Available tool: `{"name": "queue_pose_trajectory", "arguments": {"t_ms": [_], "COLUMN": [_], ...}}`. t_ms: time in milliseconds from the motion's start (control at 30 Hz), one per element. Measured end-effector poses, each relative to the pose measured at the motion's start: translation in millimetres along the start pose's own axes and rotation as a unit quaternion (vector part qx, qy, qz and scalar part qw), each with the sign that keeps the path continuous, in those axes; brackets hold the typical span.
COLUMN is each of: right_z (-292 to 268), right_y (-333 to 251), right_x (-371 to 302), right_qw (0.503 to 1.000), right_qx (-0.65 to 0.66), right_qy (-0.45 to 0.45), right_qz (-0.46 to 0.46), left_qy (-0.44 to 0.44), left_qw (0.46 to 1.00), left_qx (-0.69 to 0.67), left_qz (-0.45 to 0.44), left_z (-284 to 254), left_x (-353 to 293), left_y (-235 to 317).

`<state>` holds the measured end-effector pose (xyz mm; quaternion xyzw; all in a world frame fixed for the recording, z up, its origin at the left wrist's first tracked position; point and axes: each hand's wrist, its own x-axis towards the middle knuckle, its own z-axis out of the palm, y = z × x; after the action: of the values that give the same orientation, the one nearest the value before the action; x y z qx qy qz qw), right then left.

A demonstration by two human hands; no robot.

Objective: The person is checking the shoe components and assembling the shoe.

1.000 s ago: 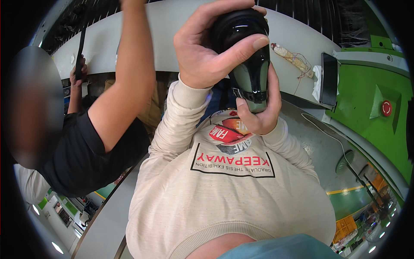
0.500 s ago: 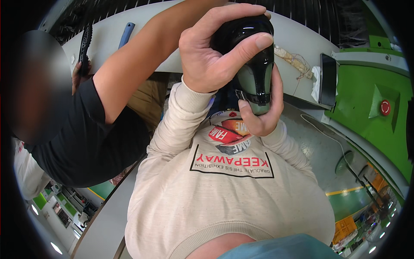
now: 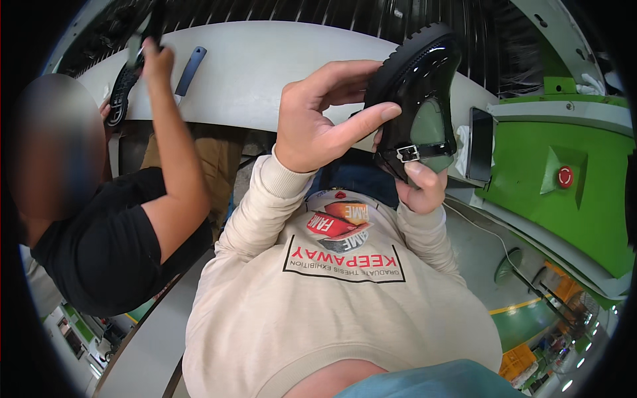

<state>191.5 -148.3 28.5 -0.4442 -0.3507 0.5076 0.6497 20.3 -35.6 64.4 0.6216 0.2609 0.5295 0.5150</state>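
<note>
A glossy black buckle-strap shoe (image 3: 406,96) with a thick ridged sole is tilted up in front of me, between both hands. Inside its opening shows a green shoe last (image 3: 428,129), and a silver buckle (image 3: 408,153) sits on the strap. My left hand (image 3: 315,116) is closed on the sole side, thumb lying across the shoe's edge and fingertips hidden behind the sole. From below, my right hand (image 3: 424,189) grips the heel end, its thumb just under the buckle; its other fingers are mostly out of sight behind the shoe.
A white table (image 3: 245,66) lies ahead, with a dark slatted conveyor (image 3: 292,12) beyond it. On my left a co-worker (image 3: 99,245) handles a black ridged sole (image 3: 123,96) near a blue-handled tool (image 3: 191,69). To the right are a black flat device (image 3: 479,146) and a green machine (image 3: 531,199) with a red button.
The shoe has moved right and turned, bringing its sole edge and buckle side into view. The co-worker's arm has drawn back from beside my left hand to the far left.
</note>
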Motion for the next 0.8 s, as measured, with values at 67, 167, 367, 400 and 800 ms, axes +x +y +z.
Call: {"name": "queue_pose_trajectory", "arguments": {"t_ms": [67,167,367,400,800], "right_z": [-8,-7,-4,-4,-2], "right_y": [-6,-6,-8,-8,-7], "right_x": [3,6,8,9,7], "right_qw": [0.996,0.993,0.992,0.992,0.992], "right_qx": [0.043,0.072,0.064,0.064,0.063], "right_qy": [-0.059,-0.065,-0.056,-0.056,-0.070], "right_qz": [0.060,0.073,0.094,0.095,0.084], "left_qy": [-0.011,-0.027,-0.028,-0.020,0.002], "left_qw": [1.000,0.999,0.998,0.999,0.994], "left_qx": [0.014,0.030,0.047,0.047,0.099], "left_qz": [0.002,0.005,0.006,0.016,0.046], "left_z": [-3,-5,-10,-11,-9], "left_x": [1,6,10,11,0], "left_y": [4,10,9,6,7]}}
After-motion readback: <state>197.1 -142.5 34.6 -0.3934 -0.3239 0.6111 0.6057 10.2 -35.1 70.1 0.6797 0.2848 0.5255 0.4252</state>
